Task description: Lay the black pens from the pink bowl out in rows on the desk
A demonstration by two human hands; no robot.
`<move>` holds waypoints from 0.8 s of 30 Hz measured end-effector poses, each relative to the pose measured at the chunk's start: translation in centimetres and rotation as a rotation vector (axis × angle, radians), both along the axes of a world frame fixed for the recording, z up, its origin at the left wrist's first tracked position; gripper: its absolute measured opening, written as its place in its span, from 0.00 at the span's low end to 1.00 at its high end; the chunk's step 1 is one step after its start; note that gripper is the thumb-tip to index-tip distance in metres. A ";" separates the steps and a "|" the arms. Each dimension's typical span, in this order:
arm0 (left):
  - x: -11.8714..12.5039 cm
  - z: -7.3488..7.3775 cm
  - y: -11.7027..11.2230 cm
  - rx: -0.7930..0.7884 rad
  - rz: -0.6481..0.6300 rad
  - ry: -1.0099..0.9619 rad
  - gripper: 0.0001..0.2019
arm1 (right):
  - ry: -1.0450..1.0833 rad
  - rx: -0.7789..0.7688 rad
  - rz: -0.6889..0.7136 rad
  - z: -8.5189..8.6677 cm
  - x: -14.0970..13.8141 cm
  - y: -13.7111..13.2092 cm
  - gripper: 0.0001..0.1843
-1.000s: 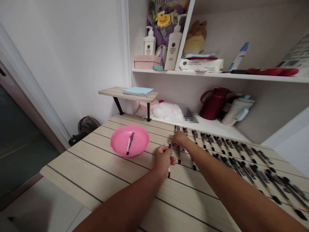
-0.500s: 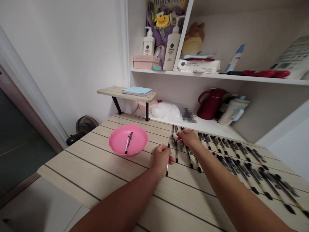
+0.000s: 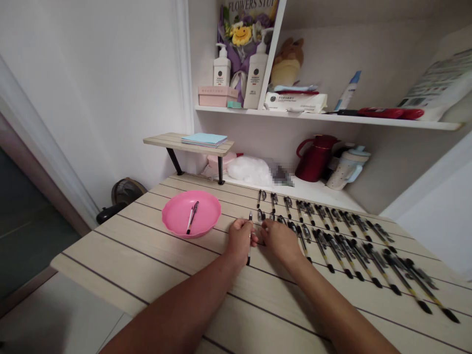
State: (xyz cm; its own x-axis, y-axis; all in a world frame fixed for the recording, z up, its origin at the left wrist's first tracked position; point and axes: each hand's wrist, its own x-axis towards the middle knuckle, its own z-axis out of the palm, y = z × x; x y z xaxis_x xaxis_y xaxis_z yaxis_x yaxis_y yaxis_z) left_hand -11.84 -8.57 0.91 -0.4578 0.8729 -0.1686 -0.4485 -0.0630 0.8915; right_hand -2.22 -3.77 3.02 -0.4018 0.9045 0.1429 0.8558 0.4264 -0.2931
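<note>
My left hand (image 3: pixel 241 238) is closed around a pen (image 3: pixel 249 255), its tip end pointing away from me and its black end towards me. Just to its right, my right hand (image 3: pixel 278 238) has its fingers curled together over the left end of the nearer row of pens. Whatever lies between those fingertips is hidden. Beside it are loose black caps (image 3: pixel 261 215) and uncapped pens (image 3: pixel 304 241). A pink bowl (image 3: pixel 173 216) with a scalloped rim stands left of my hands; a pen and a slim white-and-black piece (image 3: pixel 190 220) lie in it.
Two rows of pens with caps (image 3: pixel 368 255) stretch across the right of the slatted table (image 3: pixel 121 250). Behind the bowl stands a small raised shelf (image 3: pixel 165 139) bearing blue paper (image 3: pixel 204 138). A red jug (image 3: pixel 315 157) and a pale cup (image 3: pixel 348 167) stand at the back.
My right hand has come back towards me from the far row to the nearer row, closer to my left hand. The left hand still grips its pen. The view has shifted slightly.
</note>
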 end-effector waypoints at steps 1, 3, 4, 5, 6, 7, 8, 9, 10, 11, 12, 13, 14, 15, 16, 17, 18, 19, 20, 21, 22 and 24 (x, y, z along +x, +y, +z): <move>-0.1 0.0 0.0 -0.004 0.001 -0.006 0.09 | -0.084 0.025 -0.024 -0.1 -0.1 -0.3 0.10; -0.1 0.1 0.0 -0.009 -0.003 -0.009 0.09 | -0.174 0.045 -0.056 -0.3 -0.4 -0.7 0.12; -0.1 0.1 0.0 -0.009 -0.005 -0.009 0.08 | -0.193 0.045 -0.057 -0.5 -0.6 -0.8 0.12; -0.1 0.1 0.0 -0.009 -0.006 -0.008 0.08 | -0.206 0.040 -0.053 -0.6 -0.7 -0.9 0.11; -0.1 0.1 0.0 -0.009 -0.007 -0.009 0.07 | -0.215 0.033 -0.045 -0.8 -0.7 -0.8 0.10; -0.1 0.0 0.0 -0.009 -0.008 -0.009 0.07 | -0.224 0.028 -0.037 -0.9 -0.7 -0.8 0.10; -0.1 0.0 0.0 -0.008 -0.008 -0.010 0.07 | -0.232 0.025 -0.029 -1.0 -0.7 -0.8 0.10; -0.1 0.0 0.0 -0.008 -0.010 -0.011 0.07 | -0.239 0.026 -0.026 -1.1 -0.7 -0.8 0.10; 0.0 0.0 0.0 -0.008 -0.011 -0.012 0.07 | -0.244 0.032 -0.025 -1.1 -0.7 -0.8 0.10; 0.0 0.0 0.0 -0.008 -0.012 -0.012 0.06 | -0.246 0.041 -0.023 -1.2 -0.7 -0.8 0.10; 0.0 0.0 0.0 -0.008 -0.014 -0.012 0.06 | -0.249 0.046 -0.024 -1.2 -0.7 -0.8 0.10; 0.0 0.1 0.0 -0.009 -0.015 -0.012 0.06 | -0.250 0.048 -0.025 -1.2 -0.7 -0.8 0.10; 0.0 0.1 0.0 -0.010 -0.017 -0.012 0.06 | -0.252 0.046 -0.024 -1.2 -0.6 -0.8 0.10; 0.0 0.1 -0.1 -0.011 -0.018 -0.013 0.06 | -0.254 0.042 -0.021 -1.2 -0.6 -0.8 0.10; 0.0 0.1 -0.1 -0.013 -0.020 -0.014 0.07 | -0.258 0.037 -0.018 -1.2 -0.5 -0.8 0.10; 0.0 0.1 -0.1 -0.014 -0.023 -0.015 0.07 | -0.262 0.037 -0.016 -1.2 -0.5 -0.8 0.10; 0.0 0.1 -0.1 -0.016 -0.026 -0.017 0.08 | -0.264 0.043 -0.015 -1.1 -0.4 -0.7 0.10; 0.0 0.2 -0.2 -0.016 -0.029 -0.018 0.09 | -0.267 0.050 -0.012 -1.1 -0.3 -0.7 0.10; 0.0 0.2 -0.2 -0.016 -0.032 -0.020 0.09 | -0.269 0.055 -0.011 -1.1 -0.2 -0.7 0.10; 0.0 0.2 -0.2 -0.017 -0.035 -0.021 0.09 | -0.272 0.058 -0.010 -1.0 -0.1 -0.7 0.10; 0.0 0.2 -0.2 -0.018 -0.037 -0.020 0.09 | -0.273 0.057 -0.008 -0.9 -0.1 -0.7 0.11; 0.0 0.1 -0.2 -0.022 -0.040 -0.016 0.09 | -0.273 0.050 -0.005 -0.7 0.1 -0.7 0.11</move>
State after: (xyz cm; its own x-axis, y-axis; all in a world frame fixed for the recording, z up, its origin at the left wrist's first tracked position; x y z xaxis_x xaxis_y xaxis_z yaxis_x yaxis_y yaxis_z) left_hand -11.86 -8.77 1.03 -0.4199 0.8864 -0.1949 -0.4648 -0.0256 0.8850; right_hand -2.14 -4.52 2.29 -0.4273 0.9010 0.0746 0.9022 0.4303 -0.0295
